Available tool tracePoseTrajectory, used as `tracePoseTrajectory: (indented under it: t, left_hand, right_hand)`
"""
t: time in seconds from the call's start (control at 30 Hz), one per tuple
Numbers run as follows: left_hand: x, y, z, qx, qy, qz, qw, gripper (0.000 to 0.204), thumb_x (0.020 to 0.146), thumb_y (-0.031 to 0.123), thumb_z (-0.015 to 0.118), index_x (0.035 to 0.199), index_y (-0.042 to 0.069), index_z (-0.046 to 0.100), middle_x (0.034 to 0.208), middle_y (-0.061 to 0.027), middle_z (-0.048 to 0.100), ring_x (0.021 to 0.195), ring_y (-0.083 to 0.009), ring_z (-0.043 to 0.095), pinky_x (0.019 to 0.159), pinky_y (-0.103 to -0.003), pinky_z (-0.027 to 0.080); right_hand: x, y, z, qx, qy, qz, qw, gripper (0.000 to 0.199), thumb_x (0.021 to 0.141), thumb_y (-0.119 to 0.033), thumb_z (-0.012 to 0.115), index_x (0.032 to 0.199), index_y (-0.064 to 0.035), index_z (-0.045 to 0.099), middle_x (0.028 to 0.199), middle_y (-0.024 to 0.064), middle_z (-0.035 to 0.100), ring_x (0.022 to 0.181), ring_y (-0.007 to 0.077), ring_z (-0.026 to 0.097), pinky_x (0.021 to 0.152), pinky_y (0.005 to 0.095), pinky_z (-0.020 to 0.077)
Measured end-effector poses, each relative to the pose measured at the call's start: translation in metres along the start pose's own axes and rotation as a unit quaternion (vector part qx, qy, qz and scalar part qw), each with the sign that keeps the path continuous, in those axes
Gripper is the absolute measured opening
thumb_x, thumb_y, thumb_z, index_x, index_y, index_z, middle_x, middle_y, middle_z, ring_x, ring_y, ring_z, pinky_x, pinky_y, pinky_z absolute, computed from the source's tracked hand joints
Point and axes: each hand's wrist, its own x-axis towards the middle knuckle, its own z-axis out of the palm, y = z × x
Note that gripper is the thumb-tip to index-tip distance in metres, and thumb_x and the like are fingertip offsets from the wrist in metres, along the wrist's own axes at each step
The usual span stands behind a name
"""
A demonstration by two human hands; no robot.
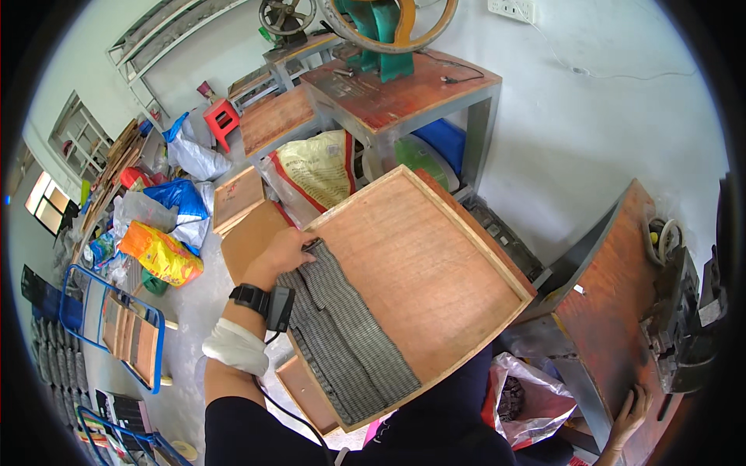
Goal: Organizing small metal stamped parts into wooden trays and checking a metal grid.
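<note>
At the far left of the frame I see blue metal racks (116, 326) holding flat brown pieces, and above them a heap of coloured sacks (159, 248) on the floor. A red stool (221, 116) stands in the upper left.

Moving toward centre, my left hand (284, 250) lies near the upper left edge of a shallow wooden tray (435, 256). Its fingers are curled together over the top end of the rows of small grey metal pieces (350, 334) that fill the tray's left strip; I judge it is pressing or nudging them rather than gripping one. A black watch (249, 297) and a white wrap (233, 346) sit on that forearm, with a cable trailing down. To do this well, I would keep the palm flat and push along the row, so the pieces stay packed against the rim and none ride up over a neighbour.

Behind the tray, at top centre, a desk (404, 93) carries a green press with a large handwheel (385, 31).

At the lower right my right hand (629, 415) rests on the edge of a rust-brown machine desk (614, 295), fingers apart and holding nothing that I can see. A plastic bag (528, 396) lies just left of it.

The pieces are too small to tell their exact shape, the tray's lower corner is cut off by my dark sleeve, and what supports the tray is hidden.
</note>
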Motion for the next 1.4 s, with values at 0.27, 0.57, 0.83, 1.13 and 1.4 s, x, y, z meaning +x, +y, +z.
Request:
tracePoseTrajectory:
  t: [0.27, 0.57, 0.83, 1.13, 1.4]
  left_hand:
    - [0.020, -0.028, 0.001, -0.052, -0.078, -0.037, 0.995, 0.045, 0.058, 0.012, 0.076, 0.101, 0.010, 0.064, 0.089, -0.0155, 0.064, 0.083, -0.0270, 0.061, 0.072, -0.033, 0.048]
    - [0.017, -0.003, -0.006, 0.200, -0.131, 0.008, 0.971, 0.054, 0.064, 0.032, 0.066, 0.115, 0.018, 0.057, 0.092, -0.0136, 0.060, 0.098, -0.0295, 0.053, 0.089, -0.045, 0.033]
    - [0.007, 0.008, -0.006, 0.200, -0.090, -0.002, 0.976, 0.053, 0.059, 0.027, 0.066, 0.110, 0.012, 0.059, 0.096, -0.0126, 0.060, 0.104, -0.0283, 0.048, 0.090, -0.043, 0.032]
    - [0.045, 0.024, 0.021, 0.127, 0.050, 0.051, 0.989, 0.046, 0.054, 0.023, 0.067, 0.096, 0.005, 0.063, 0.077, -0.0189, 0.061, 0.082, -0.0330, 0.058, 0.072, -0.039, 0.046]
    - [0.058, 0.073, 0.038, 0.177, 0.080, 0.067, 0.979, 0.052, 0.069, 0.028, 0.066, 0.113, 0.006, 0.049, 0.101, -0.0179, 0.059, 0.090, -0.0341, 0.057, 0.078, -0.040, 0.045]
  right_hand:
    - [0.001, 0.003, 0.002, -0.003, 0.007, -0.008, 1.000, 0.016, 0.085, -0.004, 0.047, 0.096, 0.0040, 0.055, 0.103, 0.0181, 0.053, 0.095, 0.0333, 0.052, 0.083, 0.0388, 0.0405]
    - [0.001, 0.001, 0.001, -0.005, 0.002, 0.000, 1.000, 0.016, 0.085, -0.003, 0.047, 0.096, 0.0047, 0.055, 0.101, 0.0182, 0.053, 0.094, 0.0331, 0.052, 0.082, 0.0389, 0.0404]
    - [0.002, -0.002, 0.001, 0.004, 0.007, -0.008, 1.000, 0.016, 0.084, -0.002, 0.047, 0.096, 0.0049, 0.055, 0.101, 0.0185, 0.053, 0.094, 0.0332, 0.052, 0.082, 0.0387, 0.0403]
    - [0.002, -0.006, 0.001, 0.008, 0.007, -0.001, 1.000, 0.015, 0.084, -0.003, 0.048, 0.095, 0.0042, 0.055, 0.100, 0.0178, 0.054, 0.093, 0.0330, 0.052, 0.082, 0.0387, 0.0404]
    - [0.007, -0.020, -0.003, 0.008, 0.039, 0.007, 0.999, 0.013, 0.078, -0.002, 0.052, 0.089, 0.0028, 0.056, 0.093, 0.0164, 0.054, 0.087, 0.0330, 0.051, 0.080, 0.0406, 0.0395]
